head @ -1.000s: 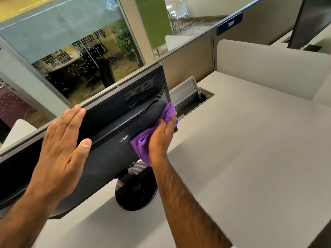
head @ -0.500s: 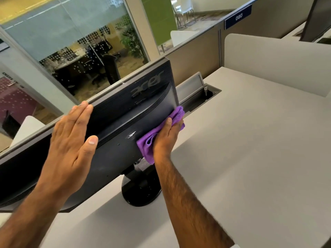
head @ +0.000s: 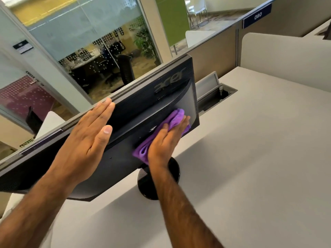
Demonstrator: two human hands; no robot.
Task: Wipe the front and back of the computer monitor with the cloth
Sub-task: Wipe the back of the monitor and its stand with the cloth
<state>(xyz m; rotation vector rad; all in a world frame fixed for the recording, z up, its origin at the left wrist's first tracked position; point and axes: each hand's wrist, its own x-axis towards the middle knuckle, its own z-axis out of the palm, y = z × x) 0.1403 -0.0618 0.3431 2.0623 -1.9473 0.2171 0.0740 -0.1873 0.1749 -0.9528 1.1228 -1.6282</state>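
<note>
A black Acer monitor [head: 157, 97] stands on the desk with its back panel turned toward me, its round base [head: 174, 174] partly hidden behind my right forearm. My left hand [head: 87, 135] lies flat against the left part of the back, fingers straight and reaching the top edge. My right hand [head: 166, 140] presses a folded purple cloth [head: 176, 116] flat against the lower right of the back panel, fingers extended over the cloth. The screen side is hidden.
The grey desk [head: 259, 149] spreads to the right. An open cable hatch [head: 215, 93] sits just behind the monitor's right edge. A pale divider panel [head: 286, 54] borders the desk's far side, with a glass partition [head: 89, 42] beyond.
My right hand with the cloth has slid slightly left along the lower back panel, away from the right corner. My left hand stays flat on the back.
</note>
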